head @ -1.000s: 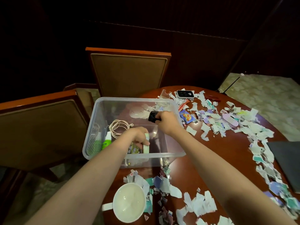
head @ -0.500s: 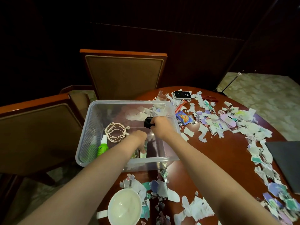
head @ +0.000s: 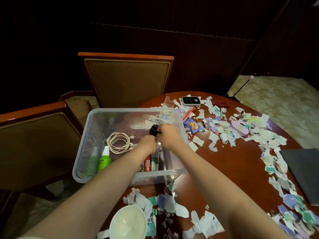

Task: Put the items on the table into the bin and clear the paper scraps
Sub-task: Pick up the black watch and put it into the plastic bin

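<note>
Right hand (head: 168,135) now further inside bin (head: 128,109), gripping black gadget (head: 153,130), left hand (head: 148,144) — hold unclear, scraps (head: 197,140) litter wooden table (head: 233,163).

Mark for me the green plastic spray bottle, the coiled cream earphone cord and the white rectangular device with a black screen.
Green plastic spray bottle (head: 103,162): head view, green body.
Coiled cream earphone cord (head: 109,143): head view, left loop.
White rectangular device (head: 191,100): head view, black screen.

Upholstered wooden chair (head: 126,83) at rear, second chair (head: 34,145) at left; pale patterned floor (head: 276,97), perhaps carpet, far right.
</note>
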`<state>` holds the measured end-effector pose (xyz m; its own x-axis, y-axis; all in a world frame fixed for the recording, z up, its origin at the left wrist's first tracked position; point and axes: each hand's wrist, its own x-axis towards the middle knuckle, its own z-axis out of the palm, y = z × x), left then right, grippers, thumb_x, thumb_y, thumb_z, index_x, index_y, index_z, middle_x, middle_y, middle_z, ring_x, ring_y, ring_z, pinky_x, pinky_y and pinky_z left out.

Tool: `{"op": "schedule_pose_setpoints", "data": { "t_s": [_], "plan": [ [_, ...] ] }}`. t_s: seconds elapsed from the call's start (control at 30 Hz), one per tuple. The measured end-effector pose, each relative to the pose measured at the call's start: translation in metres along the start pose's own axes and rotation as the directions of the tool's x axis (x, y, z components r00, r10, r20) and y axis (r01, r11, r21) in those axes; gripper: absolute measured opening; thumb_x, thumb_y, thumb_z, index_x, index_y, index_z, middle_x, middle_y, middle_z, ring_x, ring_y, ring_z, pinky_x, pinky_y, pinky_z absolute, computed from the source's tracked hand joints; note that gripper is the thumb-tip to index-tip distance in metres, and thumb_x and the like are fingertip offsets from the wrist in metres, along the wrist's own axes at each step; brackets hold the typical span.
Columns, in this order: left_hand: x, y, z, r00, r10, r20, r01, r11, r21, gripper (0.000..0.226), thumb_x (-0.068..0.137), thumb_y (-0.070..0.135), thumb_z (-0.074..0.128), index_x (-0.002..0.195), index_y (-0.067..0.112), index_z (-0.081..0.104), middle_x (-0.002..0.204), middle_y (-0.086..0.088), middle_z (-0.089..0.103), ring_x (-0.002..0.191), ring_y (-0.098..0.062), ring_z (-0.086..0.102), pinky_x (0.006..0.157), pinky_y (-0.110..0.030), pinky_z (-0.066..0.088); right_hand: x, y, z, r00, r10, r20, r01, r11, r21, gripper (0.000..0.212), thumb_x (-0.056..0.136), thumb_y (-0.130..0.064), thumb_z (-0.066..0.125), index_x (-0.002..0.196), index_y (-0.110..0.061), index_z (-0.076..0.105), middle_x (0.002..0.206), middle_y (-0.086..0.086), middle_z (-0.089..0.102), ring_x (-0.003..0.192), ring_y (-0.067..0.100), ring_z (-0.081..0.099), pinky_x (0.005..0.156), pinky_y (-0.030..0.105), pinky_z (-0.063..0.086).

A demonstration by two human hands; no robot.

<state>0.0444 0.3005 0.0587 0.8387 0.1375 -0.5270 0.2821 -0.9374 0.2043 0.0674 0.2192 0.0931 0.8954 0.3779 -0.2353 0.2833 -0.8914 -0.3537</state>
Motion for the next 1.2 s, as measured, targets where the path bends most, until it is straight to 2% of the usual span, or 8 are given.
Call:
{"op": "schedule_pose_setpoints", "data": {
  "t_s": [0.2,0.37,0.43,0.5,0.57,0.7,0.83,1.2],
  "plan": [
    [-0.002,-0.01,-0.007,0.998,0.003,0.058,-0.002,1.0,-0.018,0.04,0.081,0.019,0.071,0.116,0.003,0.062,0.116,-0.013,0.065,0.107,-0.026,0.063,0.089,-0.03,0.051,0.004,0.0,0.004,1.0,0.004,0.015,-0.004,1.0,-0.016,0.026,0.091,-0.005,0.048,0.114,-0.001,0.059,0.112,0.019,0.062,0.102,0.033,0.059,0.076,0.029,0.044],
    [-0.004,-0.043,-0.03,0.994,-0.026,0.106,0.034,0.996,-0.079,0.026,0.084,0.01,0.065,0.109,0.005,0.068,0.095,-0.008,0.07,0.088,-0.019,0.069,0.083,-0.027,0.054,0.007,-0.01,0.006,0.998,-0.019,0.063,0.019,1.0,-0.003,0.025,0.09,-0.008,0.052,0.112,-0.002,0.063,0.111,0.017,0.063,0.101,0.03,0.059,0.077,0.029,0.046],
    [-0.005,-0.063,-0.041,0.992,-0.066,0.107,0.081,0.986,-0.143,0.01,0.085,0.004,0.06,0.089,0.007,0.069,0.082,-0.006,0.069,0.067,-0.013,0.067,0.064,-0.017,0.056,0.007,-0.019,0.009,0.991,-0.066,0.113,0.068,0.998,-0.015,0.024,0.09,-0.011,0.054,0.111,-0.005,0.065,0.109,0.014,0.065,0.099,0.029,0.06,0.074,0.029,0.046],
    [-0.01,-0.08,-0.051,0.988,-0.115,0.108,0.136,0.967,-0.214,0.021,0.089,0.005,0.057,0.07,0.012,0.054,0.068,-0.001,0.056,0.051,-0.007,0.053,0.038,-0.009,0.044,0.007,-0.03,0.013,0.982,-0.114,0.153,0.12,0.992,-0.034,0.023,0.088,-0.015,0.057,0.107,-0.007,0.067,0.105,0.013,0.067,0.093,0.029,0.061,0.071,0.03,0.047],
    [-0.014,-0.095,-0.056,0.981,-0.147,0.128,0.175,0.952,-0.249,0.021,0.091,0.005,0.055,0.071,0.011,0.05,0.065,0.0,0.051,0.052,-0.009,0.049,0.033,-0.01,0.04,0.008,-0.044,0.019,0.97,-0.16,0.183,0.169,0.985,-0.037,0.021,0.087,-0.019,0.06,0.101,-0.007,0.069,0.1,0.014,0.067,0.086,0.029,0.06,0.066,0.029,0.042],
    [-0.021,-0.1,-0.057,0.967,-0.169,0.188,0.196,0.972,-0.131,0.022,0.089,-0.004,0.051,0.108,-0.006,0.062,0.077,-0.017,0.063,0.061,-0.025,0.058,0.05,-0.024,0.048,0.01,-0.072,0.031,0.905,-0.261,0.335,0.271,0.962,0.018,0.021,0.078,-0.013,0.07,0.098,-0.006,0.071,0.099,0.014,0.07,0.08,0.026,0.061,0.068,0.029,0.048],
    [-0.024,-0.101,-0.055,0.99,-0.14,0.024,0.138,0.988,0.073,0.033,0.088,-0.001,0.054,0.12,-0.006,0.058,0.122,-0.018,0.061,0.112,-0.029,0.06,0.089,-0.032,0.048,0.01,-0.089,0.039,0.874,-0.317,0.368,0.359,0.932,-0.048,0.03,0.074,-0.013,0.074,0.102,-0.005,0.068,0.105,0.015,0.068,0.087,0.029,0.063,0.068,0.027,0.044],
    [-0.017,-0.118,-0.051,0.987,-0.162,-0.005,0.162,0.985,0.059,0.033,0.089,-0.002,0.05,0.121,-0.006,0.056,0.126,-0.02,0.058,0.117,-0.032,0.056,0.094,-0.033,0.045,0.027,-0.106,0.072,0.926,-0.299,0.231,0.334,0.934,-0.126,0.033,0.086,-0.025,0.059,0.112,-0.004,0.058,0.113,0.021,0.063,0.1,0.041,0.06,0.078,0.038,0.047]
  ]
}}
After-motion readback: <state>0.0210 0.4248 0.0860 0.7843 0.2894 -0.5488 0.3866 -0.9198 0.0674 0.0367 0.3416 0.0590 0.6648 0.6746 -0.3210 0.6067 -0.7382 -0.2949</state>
